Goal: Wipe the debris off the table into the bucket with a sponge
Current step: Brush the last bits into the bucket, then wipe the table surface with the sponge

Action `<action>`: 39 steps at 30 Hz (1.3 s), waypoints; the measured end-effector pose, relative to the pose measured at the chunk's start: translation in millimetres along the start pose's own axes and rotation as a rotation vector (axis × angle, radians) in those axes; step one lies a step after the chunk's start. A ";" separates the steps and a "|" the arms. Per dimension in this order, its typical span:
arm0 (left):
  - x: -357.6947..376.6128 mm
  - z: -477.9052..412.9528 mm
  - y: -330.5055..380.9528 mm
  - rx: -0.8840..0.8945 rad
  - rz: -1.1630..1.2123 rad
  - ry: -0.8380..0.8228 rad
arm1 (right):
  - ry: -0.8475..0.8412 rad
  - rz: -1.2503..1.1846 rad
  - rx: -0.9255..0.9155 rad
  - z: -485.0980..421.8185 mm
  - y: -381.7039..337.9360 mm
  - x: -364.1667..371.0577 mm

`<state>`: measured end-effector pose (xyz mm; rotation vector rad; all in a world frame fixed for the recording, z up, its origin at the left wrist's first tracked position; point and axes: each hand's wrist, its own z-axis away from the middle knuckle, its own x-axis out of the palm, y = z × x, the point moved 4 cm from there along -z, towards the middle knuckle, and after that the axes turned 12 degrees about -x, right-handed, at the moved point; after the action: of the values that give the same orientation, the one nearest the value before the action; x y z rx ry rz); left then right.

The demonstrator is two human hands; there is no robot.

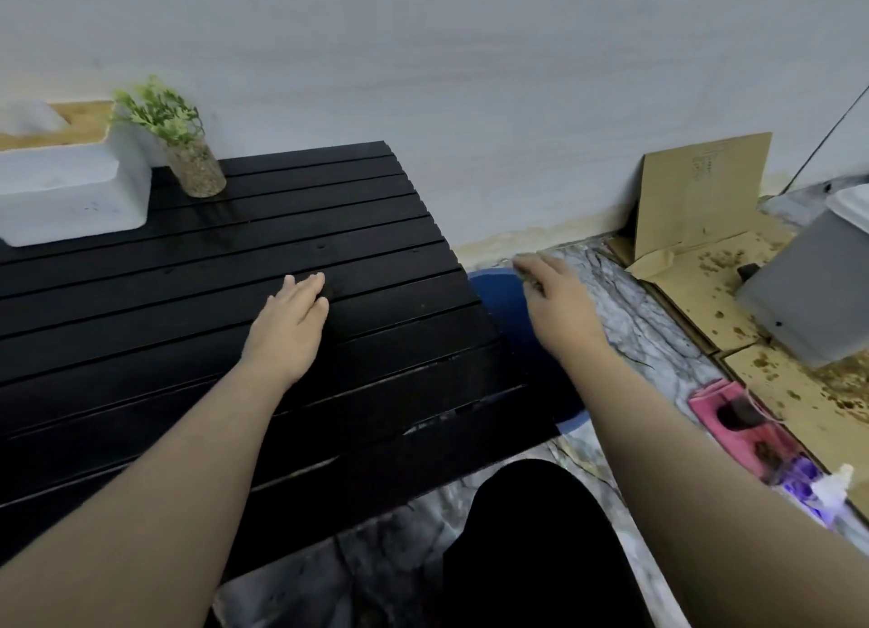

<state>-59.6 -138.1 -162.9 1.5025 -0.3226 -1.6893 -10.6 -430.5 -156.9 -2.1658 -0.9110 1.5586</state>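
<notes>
One black slatted table [376,232], one blue bucket [498,293] beside it, two hands spread flat and empty.

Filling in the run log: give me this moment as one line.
left hand: flat on black slatted table, empty | right hand: open above blue bucket | sponge: not visible

Black slatted table [376,213], white box [70,194], potted plant [193,166]
</notes>
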 end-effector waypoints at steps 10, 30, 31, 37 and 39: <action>-30.2 128.3 -103.9 -0.006 -0.379 0.212 | -0.473 0.266 -0.202 98.4 -64.5 40.0; -51.8 147.2 -146.3 -0.006 -0.204 0.153 | -0.236 0.287 -0.329 142.1 -169.4 111.2; -57.2 149.1 -147.4 -0.004 -0.123 0.138 | -0.283 0.213 -0.466 160.0 -200.4 127.9; -118.1 162.0 -200.7 -0.114 -0.179 0.306 | -0.355 0.243 -0.686 159.0 -182.2 109.4; -139.5 165.6 -229.0 -0.169 -0.264 0.332 | -0.257 0.318 -0.325 127.3 -141.4 89.4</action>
<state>-312.2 49.9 -177.5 1.7175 0.1982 -1.5821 -154.6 -279.6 -183.1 -2.4705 -0.9921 1.9975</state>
